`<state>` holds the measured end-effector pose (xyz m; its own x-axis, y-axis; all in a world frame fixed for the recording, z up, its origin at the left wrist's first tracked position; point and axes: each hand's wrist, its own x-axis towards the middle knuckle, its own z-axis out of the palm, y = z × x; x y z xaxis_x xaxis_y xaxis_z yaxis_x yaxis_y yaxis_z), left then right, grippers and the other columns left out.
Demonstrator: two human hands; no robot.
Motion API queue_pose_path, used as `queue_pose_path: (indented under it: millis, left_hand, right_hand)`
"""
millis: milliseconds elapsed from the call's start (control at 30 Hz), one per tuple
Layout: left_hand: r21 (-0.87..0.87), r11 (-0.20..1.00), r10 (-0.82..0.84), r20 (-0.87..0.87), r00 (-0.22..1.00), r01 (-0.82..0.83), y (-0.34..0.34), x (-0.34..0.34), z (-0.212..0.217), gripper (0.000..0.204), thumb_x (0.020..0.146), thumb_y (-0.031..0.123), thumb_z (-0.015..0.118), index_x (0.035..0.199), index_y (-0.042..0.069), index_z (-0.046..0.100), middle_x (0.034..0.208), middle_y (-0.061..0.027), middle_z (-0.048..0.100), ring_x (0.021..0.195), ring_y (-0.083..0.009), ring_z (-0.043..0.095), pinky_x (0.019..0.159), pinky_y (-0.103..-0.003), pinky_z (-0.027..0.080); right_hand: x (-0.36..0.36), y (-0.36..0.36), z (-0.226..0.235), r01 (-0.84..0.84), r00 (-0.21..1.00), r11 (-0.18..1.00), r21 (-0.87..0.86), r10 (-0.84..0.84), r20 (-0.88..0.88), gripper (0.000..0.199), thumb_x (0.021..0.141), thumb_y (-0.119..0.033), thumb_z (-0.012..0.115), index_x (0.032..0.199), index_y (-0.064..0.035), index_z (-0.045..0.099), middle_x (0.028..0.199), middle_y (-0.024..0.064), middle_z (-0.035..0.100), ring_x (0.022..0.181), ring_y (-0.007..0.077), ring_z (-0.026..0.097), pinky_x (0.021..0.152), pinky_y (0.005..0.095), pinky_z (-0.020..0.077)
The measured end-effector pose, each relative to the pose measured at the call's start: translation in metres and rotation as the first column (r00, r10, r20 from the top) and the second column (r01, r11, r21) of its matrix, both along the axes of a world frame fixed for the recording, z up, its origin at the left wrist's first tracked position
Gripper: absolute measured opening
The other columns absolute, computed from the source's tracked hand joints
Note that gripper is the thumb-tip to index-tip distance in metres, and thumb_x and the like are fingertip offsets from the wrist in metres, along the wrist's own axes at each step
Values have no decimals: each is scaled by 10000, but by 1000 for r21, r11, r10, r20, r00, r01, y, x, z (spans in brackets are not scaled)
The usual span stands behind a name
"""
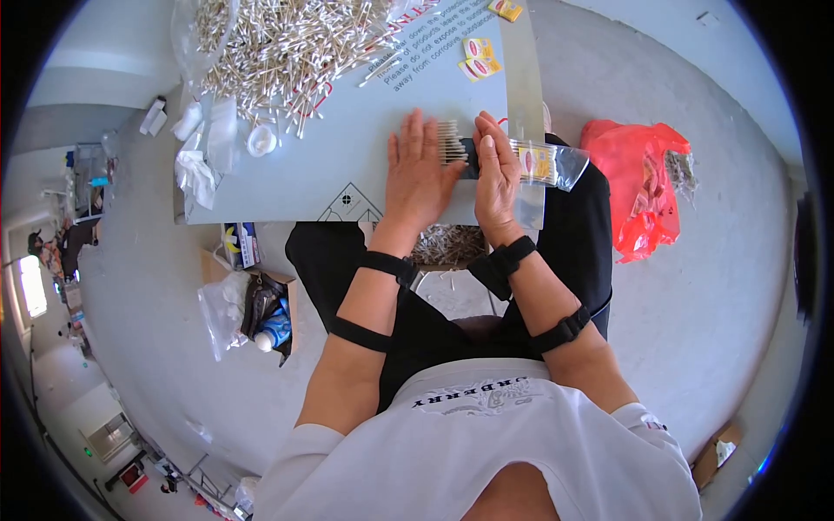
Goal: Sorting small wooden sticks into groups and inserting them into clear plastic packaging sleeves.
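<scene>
On the grey table [287, 187], my left hand [419, 169] lies palm down with its fingers stretched out, beside a row of cotton swabs [450, 141]. The swabs lie side by side between my two hands, and their right ends meet a dark flat piece [470, 159]. My right hand [497, 178] stands on edge across that piece and is closed over the mouth end of a clear plastic bag [571, 165]; its palm side is hidden. Swabs and a yellow label card [537, 161] show through the bag, which sticks out past the table's right edge.
A large heap of loose cotton swabs [278, 52] covers the far left, near a small white round container [261, 140]. Yellow cards [480, 61] lie at the far right. A red plastic bag [630, 182] and an open box [274, 308] stand on the floor.
</scene>
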<state>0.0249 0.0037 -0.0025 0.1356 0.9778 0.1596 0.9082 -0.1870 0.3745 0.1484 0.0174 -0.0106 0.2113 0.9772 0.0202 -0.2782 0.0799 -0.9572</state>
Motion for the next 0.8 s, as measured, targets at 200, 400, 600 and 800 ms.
queue_pose_path:
  millis: [200,400,600,800]
  left_hand:
    - [49,969,106,803,586,-242,20,0,-1,642,1010,362,426,1456,-64,245,1547,-234,192,1439,-324,204,1159,-411,188]
    - [-5,988,61,935,350,-157,26,17,-4,637,1025,400,379,1454,-58,274,1519,-217,273,1419,-290,259,1158,-390,202]
    - [-101,964,60,984,-170,-245,25,9,-3,645,1015,424,397,1434,-58,315,1509,-178,305,1412,-279,269,1177,-424,165]
    - [-86,962,57,992,-117,-260,24,16,-7,675,1009,443,401,1432,-75,304,1512,-196,294,1413,-299,261,1176,-430,166]
  right_hand:
    - [-7,24,-5,19,1000,996,84,-20,12,352,1009,-190,462,1247,52,558,1379,178,502,1299,250,446,1088,329,324]
    - [-8,23,-7,9,996,999,42,-13,84,387,1011,-220,460,1258,67,542,1382,189,498,1307,259,442,1102,339,308]
    - [3,17,-6,-20,999,999,34,22,-49,437,1025,-237,452,1348,57,462,1371,147,486,1294,201,447,1120,312,345]
    - [1,17,1,-8,990,1000,23,12,-140,426,1028,-226,443,1344,60,464,1363,152,490,1286,204,457,1121,317,349]
